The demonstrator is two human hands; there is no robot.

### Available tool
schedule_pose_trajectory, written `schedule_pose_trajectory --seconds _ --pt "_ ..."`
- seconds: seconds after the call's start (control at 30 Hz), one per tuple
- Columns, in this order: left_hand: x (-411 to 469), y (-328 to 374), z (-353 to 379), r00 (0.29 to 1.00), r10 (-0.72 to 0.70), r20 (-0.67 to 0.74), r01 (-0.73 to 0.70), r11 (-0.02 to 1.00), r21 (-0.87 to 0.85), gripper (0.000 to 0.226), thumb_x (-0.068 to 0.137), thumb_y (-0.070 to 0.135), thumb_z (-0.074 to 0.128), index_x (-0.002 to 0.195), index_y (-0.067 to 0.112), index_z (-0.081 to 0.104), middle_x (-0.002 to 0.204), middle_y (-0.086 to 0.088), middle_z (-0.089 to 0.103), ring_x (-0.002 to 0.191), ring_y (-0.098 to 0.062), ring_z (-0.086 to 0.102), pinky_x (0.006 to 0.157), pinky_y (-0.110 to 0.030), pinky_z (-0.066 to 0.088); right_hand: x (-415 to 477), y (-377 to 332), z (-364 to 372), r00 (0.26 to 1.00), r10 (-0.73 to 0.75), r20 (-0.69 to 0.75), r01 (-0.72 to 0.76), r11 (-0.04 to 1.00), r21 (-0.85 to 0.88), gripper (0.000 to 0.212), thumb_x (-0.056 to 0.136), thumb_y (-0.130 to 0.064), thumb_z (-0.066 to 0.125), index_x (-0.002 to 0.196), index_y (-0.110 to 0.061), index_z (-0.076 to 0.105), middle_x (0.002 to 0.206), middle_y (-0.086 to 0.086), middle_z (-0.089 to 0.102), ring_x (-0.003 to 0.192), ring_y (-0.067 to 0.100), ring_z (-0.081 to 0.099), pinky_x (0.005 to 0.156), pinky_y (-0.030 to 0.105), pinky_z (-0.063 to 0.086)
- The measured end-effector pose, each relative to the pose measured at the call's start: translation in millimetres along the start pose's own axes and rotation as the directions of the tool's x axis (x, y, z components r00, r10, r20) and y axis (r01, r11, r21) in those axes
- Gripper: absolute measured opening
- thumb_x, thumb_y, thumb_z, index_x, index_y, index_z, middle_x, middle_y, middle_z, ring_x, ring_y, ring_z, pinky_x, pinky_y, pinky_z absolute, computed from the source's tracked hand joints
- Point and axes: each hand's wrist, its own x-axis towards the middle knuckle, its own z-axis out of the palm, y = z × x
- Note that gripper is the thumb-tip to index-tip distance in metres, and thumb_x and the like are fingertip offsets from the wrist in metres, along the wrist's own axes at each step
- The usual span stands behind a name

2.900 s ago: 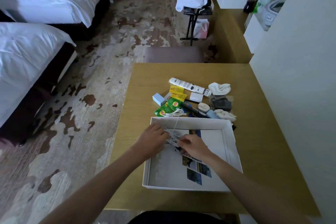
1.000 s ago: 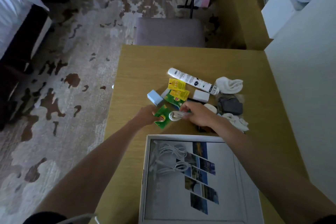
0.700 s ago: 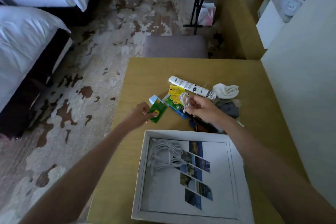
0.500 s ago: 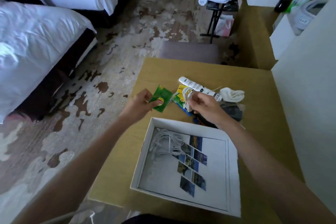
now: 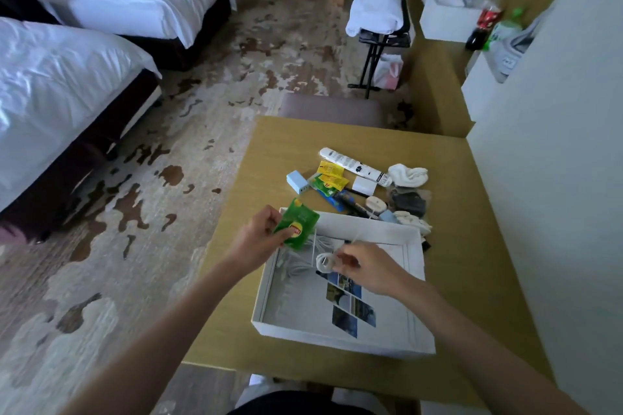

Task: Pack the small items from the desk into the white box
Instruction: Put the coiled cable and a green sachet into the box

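Note:
The white box [image 5: 413, 283] lies open on the near part of the desk, with photo prints on its floor and a white cable [image 5: 296, 264] in its far left corner. My left hand [image 5: 258, 237] pinches a green tea sachet [image 5: 297, 227] over the box's far left corner. Over the middle of the box, my right hand [image 5: 365, 268] holds a small coiled white cable [image 5: 325, 261]. Beyond the box lie a white tube [image 5: 354, 167], yellow and green sachets [image 5: 328, 178], a light blue charger [image 5: 296, 181], a white sock [image 5: 408, 174] and other small items.
A wooden desk [image 5: 472, 246] stands against a white wall on the right. A padded stool [image 5: 332, 109] sits at its far edge. Two beds [image 5: 67, 77] fill the left side. A luggage rack [image 5: 381, 34] with white cloth stands further back.
Both hands came back from the pile to over the box, the left carrying the green sachet, the right the coiled cable. The camera tilted up.

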Motion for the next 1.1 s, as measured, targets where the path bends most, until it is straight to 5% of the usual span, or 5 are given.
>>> schedule_pose_trajectory --seconds 0.13,0.57,0.8,0.93,1.1 --pt "-10 -3 -6 0.997 0.035 -0.068 -0.017 0.971 0.237 0.026 0.083 0.037 0.066 0.083 0.021 0.046 0.075 0.0 0.061 0.067 -0.02 0.056 0.058 -0.036 0.043 7 -15 38 0.997 -0.011 0.078 0.026 0.979 -0.201 0.021 0.091 -0.042 0.058 0.084 -0.022 0.061 0.08 -0.007 0.054 0.074 0.016 0.054 0.057 0.031 0.04" --pt "-27 -16 -21 0.998 0.059 -0.019 -0.058 0.997 0.058 0.028 0.081 0.039 0.068 0.083 0.017 0.051 0.074 0.002 0.06 0.066 -0.009 0.05 0.055 -0.019 0.037 35 -35 82 0.978 -0.032 -0.204 -0.036 0.947 -0.32 0.023 0.093 -0.034 0.055 0.098 -0.014 0.066 0.097 0.006 0.07 0.09 0.026 0.065 0.074 0.038 0.051" --pt "-27 1 -22 0.987 0.106 0.121 -0.109 0.994 0.025 0.019 0.084 0.036 0.065 0.086 0.021 0.054 0.077 0.011 0.065 0.07 -0.012 0.061 0.06 -0.025 0.048 6 -32 37 0.993 0.12 0.01 -0.119 0.962 0.246 0.023 0.092 -0.033 0.064 0.112 -0.024 0.07 0.106 -0.008 0.072 0.093 0.002 0.067 0.084 0.026 0.055" --pt "-31 11 -11 0.969 0.112 0.219 -0.126 0.991 0.052 0.017 0.085 0.033 0.065 0.088 0.026 0.05 0.081 0.013 0.064 0.072 0.001 0.061 0.056 -0.01 0.043 -10 -27 11 0.961 0.266 0.071 -0.239 0.678 0.695 0.024 0.093 -0.041 0.06 0.11 -0.027 0.067 0.1 -0.004 0.076 0.096 0.011 0.07 0.085 0.032 0.056" --pt "-34 12 -3 0.921 0.091 0.379 -0.194 0.95 0.244 0.028 0.087 0.037 0.062 0.107 0.023 0.05 0.104 -0.002 0.067 0.089 -0.018 0.062 0.073 -0.034 0.052 -7 -39 18 0.978 0.21 0.002 -0.157 0.729 0.666 0.014 0.089 -0.025 0.069 0.103 -0.022 0.065 0.09 -0.001 0.076 0.079 0.014 0.073 0.066 0.026 0.057"
